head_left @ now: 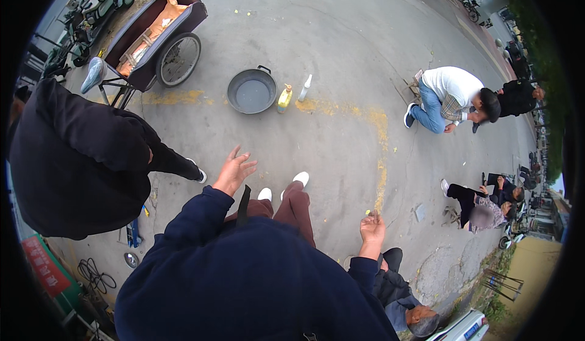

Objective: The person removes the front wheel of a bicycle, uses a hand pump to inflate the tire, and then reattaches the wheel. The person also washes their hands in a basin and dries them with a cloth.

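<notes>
My left hand (pixel 234 172) is held out over the pavement with its fingers spread, and nothing is in it. Off to the right, my right hand (pixel 372 228) is raised palm up; its fingers are loosely bent and somewhat apart, with no object visible in them. Ahead of me on the ground stands a dark round pan (pixel 252 91) with side handles, and what looks like water in it. Beside the pan are a yellow pump bottle (pixel 284 98) and a slim whitish bottle (pixel 305 88), both upright. Neither hand touches them.
A three-wheeled cart (pixel 152 39) stands far left. A person in black (pixel 79 158) is close on my left; another (pixel 405 304) sits near my right. Someone in a white top (pixel 451 88) sits bent over farther right. A black cable (pixel 96 276) lies at lower left.
</notes>
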A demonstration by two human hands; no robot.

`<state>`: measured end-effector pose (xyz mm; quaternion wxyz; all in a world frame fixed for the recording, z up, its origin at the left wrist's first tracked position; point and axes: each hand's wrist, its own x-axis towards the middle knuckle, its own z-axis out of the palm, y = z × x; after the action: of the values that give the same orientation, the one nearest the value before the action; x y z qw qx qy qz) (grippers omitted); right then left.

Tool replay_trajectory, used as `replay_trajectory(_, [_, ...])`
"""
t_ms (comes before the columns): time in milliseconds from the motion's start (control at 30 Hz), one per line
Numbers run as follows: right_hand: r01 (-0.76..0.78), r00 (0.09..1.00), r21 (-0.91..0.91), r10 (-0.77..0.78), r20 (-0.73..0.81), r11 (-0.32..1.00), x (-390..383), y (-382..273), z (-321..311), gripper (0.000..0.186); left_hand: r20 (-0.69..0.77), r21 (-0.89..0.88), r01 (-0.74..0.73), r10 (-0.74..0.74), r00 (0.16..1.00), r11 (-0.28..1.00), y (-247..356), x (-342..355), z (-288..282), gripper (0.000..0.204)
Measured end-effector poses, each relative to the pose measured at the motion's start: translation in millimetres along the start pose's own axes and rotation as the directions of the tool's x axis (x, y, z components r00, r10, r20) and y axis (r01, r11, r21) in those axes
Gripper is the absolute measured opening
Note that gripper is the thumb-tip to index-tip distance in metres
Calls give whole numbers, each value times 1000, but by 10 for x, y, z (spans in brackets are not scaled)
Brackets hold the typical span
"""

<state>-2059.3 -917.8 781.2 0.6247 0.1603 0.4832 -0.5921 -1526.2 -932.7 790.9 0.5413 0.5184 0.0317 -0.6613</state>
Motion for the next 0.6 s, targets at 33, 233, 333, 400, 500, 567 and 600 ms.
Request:
replay_trajectory(33, [-30, 999, -31, 30, -20, 999, 240, 77, 311, 22, -38, 34, -27, 28, 999, 999, 96, 147, 89, 81])
replay_trajectory(233, [-252, 967, -113, 254, 6, 961, 1811, 1219, 2208, 24, -250, 451, -246, 386, 888, 858, 280, 1355, 434, 79])
replay_trajectory(333, [-371, 929, 16, 371, 23, 928, 2482, 2202, 2924, 28, -247, 696, -244, 544, 802, 675, 26, 2105, 715, 75])
replay_trajectory(400, [-432, 897, -205, 441, -2, 878, 2766, 2823, 3112, 32, -206, 768, -221, 559, 803, 601, -215, 2526, 843, 68])
replay_trajectory(500, [30, 960, -901, 239, 146, 432, 3141, 3408, 3125, 31, 39, 985, -135, 629, 777, 106, -456, 3061, 832, 65])
replay_trajectory(567, [615, 786, -783, 151, 599, -96, 3453, 3689, 3068, 28, 156, 987, -137, 605, 781, -78, -579, 3467, 740, 61])
replay_trajectory(600, [830, 532, -464, 190, 825, -310, 3650, 3830, 3039, 28, 154, 988, -139, 596, 788, -72, -670, 3685, 697, 58])
